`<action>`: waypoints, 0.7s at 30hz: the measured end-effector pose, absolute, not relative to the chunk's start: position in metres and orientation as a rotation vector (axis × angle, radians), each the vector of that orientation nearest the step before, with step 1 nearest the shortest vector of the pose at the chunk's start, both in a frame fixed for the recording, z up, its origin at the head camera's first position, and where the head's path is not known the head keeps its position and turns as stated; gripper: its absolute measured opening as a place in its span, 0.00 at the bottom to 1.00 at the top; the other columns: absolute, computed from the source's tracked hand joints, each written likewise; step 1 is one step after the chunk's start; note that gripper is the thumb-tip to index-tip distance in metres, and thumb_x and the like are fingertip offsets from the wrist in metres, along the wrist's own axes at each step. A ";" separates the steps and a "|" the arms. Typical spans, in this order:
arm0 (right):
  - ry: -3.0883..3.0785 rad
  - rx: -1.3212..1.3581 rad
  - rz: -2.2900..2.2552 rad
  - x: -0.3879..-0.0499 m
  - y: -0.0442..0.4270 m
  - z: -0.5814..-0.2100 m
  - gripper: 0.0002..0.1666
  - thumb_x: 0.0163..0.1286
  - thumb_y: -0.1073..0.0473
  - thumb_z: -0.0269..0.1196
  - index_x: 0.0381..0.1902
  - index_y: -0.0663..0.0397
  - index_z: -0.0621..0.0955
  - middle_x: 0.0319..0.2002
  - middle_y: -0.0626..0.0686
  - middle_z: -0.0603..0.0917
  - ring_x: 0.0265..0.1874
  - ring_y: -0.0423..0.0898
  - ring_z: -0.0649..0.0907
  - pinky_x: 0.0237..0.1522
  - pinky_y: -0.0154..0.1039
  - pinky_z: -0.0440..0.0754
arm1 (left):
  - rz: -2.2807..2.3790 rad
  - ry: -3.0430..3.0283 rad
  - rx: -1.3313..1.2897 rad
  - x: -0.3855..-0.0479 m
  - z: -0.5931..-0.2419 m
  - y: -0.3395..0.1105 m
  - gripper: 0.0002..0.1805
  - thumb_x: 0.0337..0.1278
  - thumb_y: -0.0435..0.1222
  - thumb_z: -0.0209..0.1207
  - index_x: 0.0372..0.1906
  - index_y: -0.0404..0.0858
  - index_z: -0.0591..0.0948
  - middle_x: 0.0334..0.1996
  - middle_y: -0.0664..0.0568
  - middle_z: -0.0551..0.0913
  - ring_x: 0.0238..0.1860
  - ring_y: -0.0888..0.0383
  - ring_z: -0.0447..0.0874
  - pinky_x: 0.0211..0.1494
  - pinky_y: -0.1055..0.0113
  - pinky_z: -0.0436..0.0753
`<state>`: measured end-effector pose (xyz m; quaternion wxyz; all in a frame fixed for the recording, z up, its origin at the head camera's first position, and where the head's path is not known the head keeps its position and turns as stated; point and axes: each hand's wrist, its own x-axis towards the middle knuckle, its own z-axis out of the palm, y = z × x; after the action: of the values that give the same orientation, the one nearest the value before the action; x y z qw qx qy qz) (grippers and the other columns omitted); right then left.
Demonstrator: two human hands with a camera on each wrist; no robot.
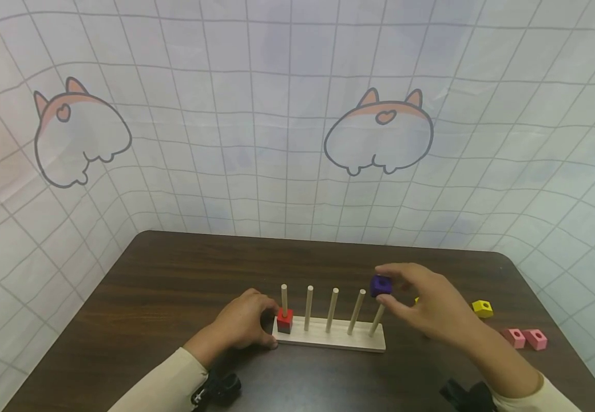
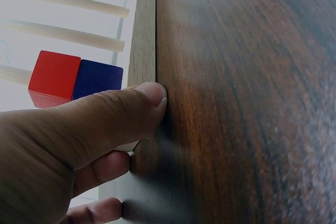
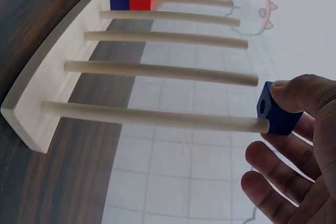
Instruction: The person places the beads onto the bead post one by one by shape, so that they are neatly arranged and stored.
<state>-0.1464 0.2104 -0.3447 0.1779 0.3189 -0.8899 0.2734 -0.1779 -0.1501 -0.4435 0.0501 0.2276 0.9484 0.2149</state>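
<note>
A wooden peg board (image 1: 330, 337) with several upright pegs lies on the table. My left hand (image 1: 244, 320) grips its left end, with the thumb (image 2: 149, 95) along the front edge. On the leftmost peg a red block (image 1: 285, 316) sits on top of a dark blue block (image 2: 100, 78). My right hand (image 1: 433, 303) pinches another dark blue block (image 1: 381, 285) between thumb and fingers. In the right wrist view this block, whose hole (image 3: 263, 106) shows, is at the tip of the rightmost peg (image 3: 157, 118); whether they touch I cannot tell.
Right of the board, on the dark table (image 1: 174, 274), lie a yellow block (image 1: 482, 309) and two pink blocks (image 1: 536, 339). Another bit of yellow (image 1: 417, 300) is mostly hidden behind the right hand. A gridded cloth (image 1: 277, 114) hangs around the table.
</note>
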 end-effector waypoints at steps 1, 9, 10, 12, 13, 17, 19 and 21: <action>-2.515 0.910 0.776 -0.146 0.209 -0.344 0.29 0.57 0.62 0.78 0.57 0.53 0.82 0.45 0.43 0.86 0.37 0.40 0.85 0.38 0.43 0.85 | 0.653 2.889 0.692 -0.178 -0.444 -0.150 0.28 0.29 0.47 0.84 0.43 0.46 0.87 0.41 0.59 0.84 0.52 0.52 0.77 0.51 0.52 0.80; -2.489 0.955 0.788 -0.148 0.198 -0.343 0.31 0.56 0.63 0.78 0.58 0.53 0.82 0.47 0.46 0.86 0.40 0.42 0.86 0.42 0.44 0.86 | 0.648 2.895 0.692 -0.179 -0.444 -0.150 0.28 0.28 0.47 0.84 0.43 0.46 0.87 0.40 0.59 0.84 0.52 0.52 0.77 0.51 0.52 0.80; -2.487 0.958 0.788 -0.148 0.197 -0.343 0.31 0.56 0.63 0.78 0.58 0.54 0.82 0.48 0.47 0.86 0.40 0.42 0.86 0.42 0.44 0.86 | 0.648 2.895 0.692 -0.179 -0.444 -0.150 0.28 0.28 0.47 0.84 0.43 0.47 0.87 0.40 0.59 0.84 0.52 0.52 0.77 0.51 0.52 0.80; -2.484 0.966 0.791 -0.149 0.195 -0.343 0.31 0.56 0.63 0.79 0.58 0.55 0.82 0.48 0.48 0.86 0.40 0.43 0.86 0.42 0.45 0.86 | 0.644 2.896 0.695 -0.179 -0.444 -0.150 0.28 0.28 0.47 0.84 0.43 0.47 0.87 0.40 0.60 0.84 0.52 0.53 0.77 0.51 0.52 0.80; -2.482 0.970 0.792 -0.149 0.195 -0.343 0.31 0.56 0.63 0.79 0.58 0.55 0.81 0.48 0.48 0.86 0.40 0.44 0.86 0.42 0.45 0.86 | 0.643 2.897 0.698 -0.179 -0.444 -0.150 0.28 0.28 0.47 0.84 0.43 0.47 0.87 0.40 0.60 0.84 0.52 0.53 0.77 0.51 0.53 0.80; -2.487 0.981 0.801 -0.150 0.191 -0.343 0.30 0.57 0.62 0.78 0.58 0.56 0.81 0.47 0.48 0.86 0.38 0.43 0.86 0.39 0.42 0.86 | 0.637 2.896 0.706 -0.179 -0.444 -0.150 0.28 0.29 0.47 0.84 0.42 0.48 0.87 0.39 0.61 0.84 0.51 0.54 0.77 0.51 0.54 0.80; -2.483 0.990 0.802 -0.150 0.188 -0.343 0.30 0.57 0.62 0.78 0.57 0.56 0.82 0.46 0.48 0.86 0.38 0.42 0.86 0.38 0.40 0.85 | 0.634 2.898 0.705 -0.179 -0.444 -0.150 0.28 0.28 0.48 0.84 0.42 0.48 0.87 0.39 0.61 0.84 0.51 0.54 0.77 0.51 0.54 0.80; -2.474 1.005 0.808 -0.151 0.186 -0.343 0.30 0.57 0.62 0.78 0.57 0.56 0.82 0.46 0.48 0.86 0.37 0.42 0.86 0.36 0.37 0.84 | 0.632 2.899 0.701 -0.179 -0.444 -0.150 0.28 0.28 0.48 0.84 0.42 0.48 0.87 0.39 0.61 0.84 0.51 0.54 0.77 0.51 0.53 0.80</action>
<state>-0.1506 0.1858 -0.3428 0.1748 0.3546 -0.8731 0.2852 -0.1789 -0.1498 -0.4437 0.0465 0.2297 0.9498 0.2071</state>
